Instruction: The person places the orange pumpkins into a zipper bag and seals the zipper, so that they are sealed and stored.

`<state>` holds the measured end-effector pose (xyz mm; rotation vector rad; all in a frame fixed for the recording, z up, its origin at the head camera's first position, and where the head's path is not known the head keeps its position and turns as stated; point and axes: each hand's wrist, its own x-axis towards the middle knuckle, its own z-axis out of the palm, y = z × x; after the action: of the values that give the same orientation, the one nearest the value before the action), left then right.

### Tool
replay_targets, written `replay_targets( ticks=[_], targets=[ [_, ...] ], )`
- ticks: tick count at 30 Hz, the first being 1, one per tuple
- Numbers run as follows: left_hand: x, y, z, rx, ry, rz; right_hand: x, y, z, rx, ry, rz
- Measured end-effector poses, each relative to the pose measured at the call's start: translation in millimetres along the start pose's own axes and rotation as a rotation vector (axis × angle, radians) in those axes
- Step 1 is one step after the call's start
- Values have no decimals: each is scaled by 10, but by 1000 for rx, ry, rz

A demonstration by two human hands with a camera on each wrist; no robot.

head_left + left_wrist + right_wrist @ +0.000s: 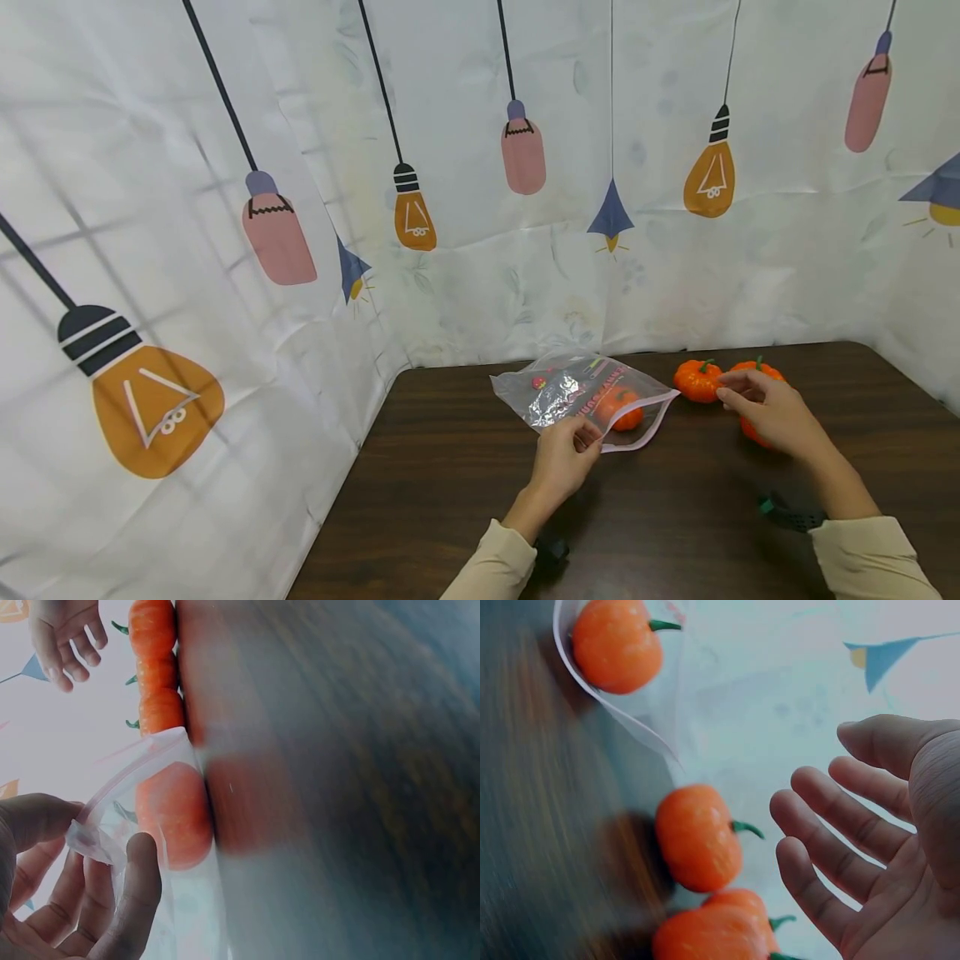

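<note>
A clear zip bag (517, 392) with printed red marks lies on the table, its mouth spread toward the right. Inside it sits a small orange pumpkin (628, 417) with a green stem. My left hand (561, 458) pinches the bag's rim (135, 776) between thumb and fingers. Over the loose pumpkins hovers my right hand (783, 421), fingers spread and slightly bent in the right wrist view, holding nothing. Closest to it are one pumpkin (697, 838) beside the bag mouth and two more, a rear pumpkin (739, 904) and a front pumpkin (709, 937), partly hidden by the hand in the head view.
The dark wooden table (420, 483) reaches back to a white curtain (465, 292) printed with hanging lamps, which also runs along the left side. A dark wrist strap (791, 515) shows by the right sleeve (870, 554).
</note>
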<state>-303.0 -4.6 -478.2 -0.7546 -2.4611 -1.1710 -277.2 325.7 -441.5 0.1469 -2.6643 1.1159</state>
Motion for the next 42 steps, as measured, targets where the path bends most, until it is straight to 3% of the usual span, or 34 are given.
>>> replay_targets(
  ticks=[11,19,27,33,42],
  targets=[
    [-18,38,-19,-14,-6,-30,-43,134,-179,-20,29,85],
    [-23,24,-15,-11,-2,-22,-115,273,-280,34,88,98],
    [-9,21,-13,-7,-10,-34,-146,445,-351,-12,106,125],
    [4,14,-22,-8,-13,-29,-152,566,-377,-57,43,133],
    [4,8,-12,-5,-12,-29,-174,773,-379,-33,-108,126]
  ],
)
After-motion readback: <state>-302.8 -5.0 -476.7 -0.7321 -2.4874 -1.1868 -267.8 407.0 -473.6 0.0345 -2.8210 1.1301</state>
